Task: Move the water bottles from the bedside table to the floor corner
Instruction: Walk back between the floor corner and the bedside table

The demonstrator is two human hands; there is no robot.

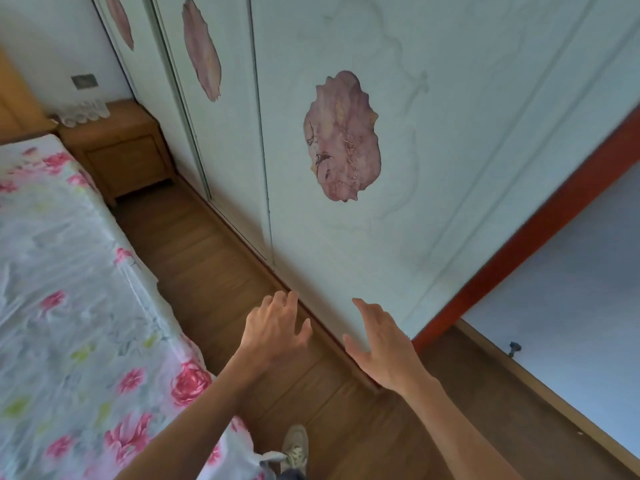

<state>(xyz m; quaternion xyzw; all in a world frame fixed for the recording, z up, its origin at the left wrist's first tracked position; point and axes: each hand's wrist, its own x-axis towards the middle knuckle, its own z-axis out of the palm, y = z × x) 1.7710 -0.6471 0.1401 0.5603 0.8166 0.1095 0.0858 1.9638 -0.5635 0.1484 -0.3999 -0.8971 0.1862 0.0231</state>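
Walking to the bottles, both hands empty.
The water bottles [85, 112] stand grouped at the back left corner of the bedside table [126, 164], well apart from the left hand [273, 332] and right hand [384, 344]. Both hands have spread fingers and hold nothing. I judge the fetching step is beginning: next, walk between bed [69, 271] and wardrobe [346, 244], then grip a bottle.

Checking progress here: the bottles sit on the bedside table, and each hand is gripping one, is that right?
Not quite. The head view shows the left hand and the right hand open and empty. The bottles do sit on the bedside table.
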